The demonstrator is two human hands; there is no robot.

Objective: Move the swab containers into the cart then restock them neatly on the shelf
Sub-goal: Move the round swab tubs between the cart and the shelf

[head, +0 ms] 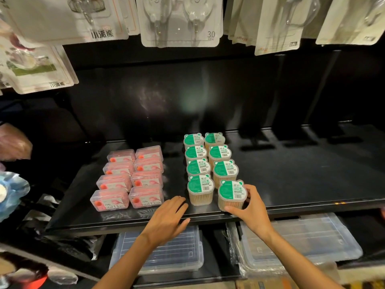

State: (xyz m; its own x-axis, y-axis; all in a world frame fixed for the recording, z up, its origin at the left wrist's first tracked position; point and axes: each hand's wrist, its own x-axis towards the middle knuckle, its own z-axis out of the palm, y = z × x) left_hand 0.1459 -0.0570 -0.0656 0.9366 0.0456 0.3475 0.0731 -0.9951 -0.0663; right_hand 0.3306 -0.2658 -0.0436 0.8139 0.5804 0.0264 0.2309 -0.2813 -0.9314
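Forearms reach up from the bottom of the frame toward a glossy black shelf (291,184). Nearest the camera, below the shelf's front lip, lie two clear plastic storage boxes: one at lower centre (166,255) and one at lower right (302,240).

At lower centre, the left hand (166,220) rests flat on the shelf's front edge, fingers straight and close together, holding nothing. Just right of it, the right hand (250,207) grips the front swab container (231,195), a clear tub of wooden-stemmed swabs with a green and white bear-eared lid; the thumb curls around its lower front and the fingers wrap its right side. The tub stands upright on the shelf near the front edge, at the front of the right-hand column.

Behind and beside it, the other green-lidded swab containers (203,163) stand in two columns running toward the back of the shelf, each touching or nearly touching the next. Left of them, well apart, pink dental floss boxes (129,176) of clear plastic sit in two columns of four.

At the left edge, a blue crinkled plastic bag (12,192) shows partly. Across the top of the frame hang white carded packs of clear hooks (179,21).
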